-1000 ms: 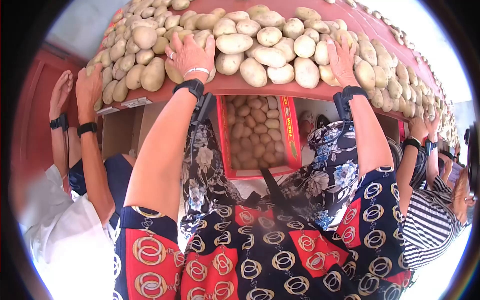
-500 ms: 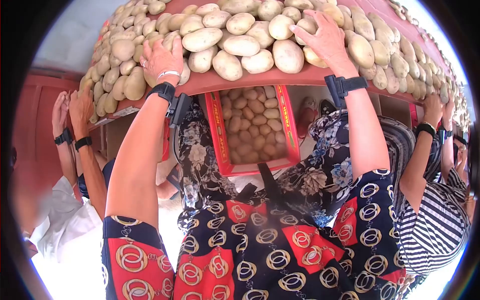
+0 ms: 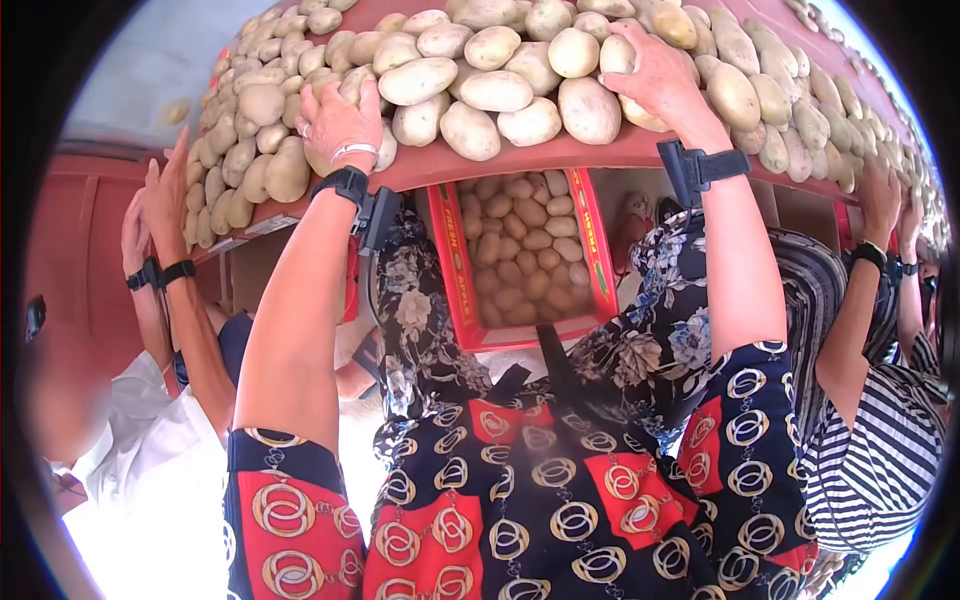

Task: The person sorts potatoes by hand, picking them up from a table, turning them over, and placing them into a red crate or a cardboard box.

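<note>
Many potatoes [image 3: 497, 91] lie piled along the red table [image 3: 450, 168]. My left hand [image 3: 342, 122] rests on potatoes at the table's near edge, its fingers spread. Further right, my right hand [image 3: 660, 72] lies over the pile with thumb and fingers apart, touching potatoes. Neither hand has lifted a potato off the pile. The undersides of both hands are hidden. Below the edge, between my knees, a red box [image 3: 453, 262] holds more potatoes.
At the left, a person in white [image 3: 165, 430] has both hands raised beside the pile, near a potato in the air. At the right, a person in a striped top [image 3: 870, 450] reaches to the pile's near edge. Cardboard shows under the table.
The view has shifted slightly, so most things sit further right. My hands keep nearly the same places on the pile. The left co-worker's hands have risen, and a potato now hangs above them.
</note>
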### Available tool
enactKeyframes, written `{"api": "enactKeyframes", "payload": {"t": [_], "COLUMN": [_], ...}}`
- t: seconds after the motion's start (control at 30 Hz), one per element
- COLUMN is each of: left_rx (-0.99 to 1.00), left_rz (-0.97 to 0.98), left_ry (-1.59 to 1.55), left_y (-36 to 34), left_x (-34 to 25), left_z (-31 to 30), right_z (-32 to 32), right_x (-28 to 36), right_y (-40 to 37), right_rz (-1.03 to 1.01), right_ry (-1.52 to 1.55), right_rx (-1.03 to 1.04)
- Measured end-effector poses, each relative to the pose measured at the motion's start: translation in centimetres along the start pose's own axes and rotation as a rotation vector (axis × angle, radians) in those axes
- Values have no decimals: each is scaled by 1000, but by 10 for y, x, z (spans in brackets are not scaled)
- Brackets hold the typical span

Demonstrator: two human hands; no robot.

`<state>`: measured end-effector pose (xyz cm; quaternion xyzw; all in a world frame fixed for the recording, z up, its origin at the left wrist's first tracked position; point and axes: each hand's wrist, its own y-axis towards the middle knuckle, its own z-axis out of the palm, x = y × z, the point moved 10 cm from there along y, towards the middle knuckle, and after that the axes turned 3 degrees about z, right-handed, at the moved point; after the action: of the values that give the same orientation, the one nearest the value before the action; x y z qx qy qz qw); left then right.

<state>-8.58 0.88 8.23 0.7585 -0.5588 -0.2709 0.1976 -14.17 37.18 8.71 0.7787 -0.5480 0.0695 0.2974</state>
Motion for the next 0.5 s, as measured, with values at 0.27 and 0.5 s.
{"api": "enactKeyframes", "payload": {"t": [0.27,0.5], "left_rx": [4,18], "left_rz": [-16,-42], "left_ry": [-69,-93], "left_y": [4,3], "left_x": [8,9], "left_z": [10,9], "right_z": [-23,-32], "right_x": [-60,5], "right_y": [11,-12], "right_rz": [279,392], "right_ry": [689,1986], "right_rx": [-23,-31]}}
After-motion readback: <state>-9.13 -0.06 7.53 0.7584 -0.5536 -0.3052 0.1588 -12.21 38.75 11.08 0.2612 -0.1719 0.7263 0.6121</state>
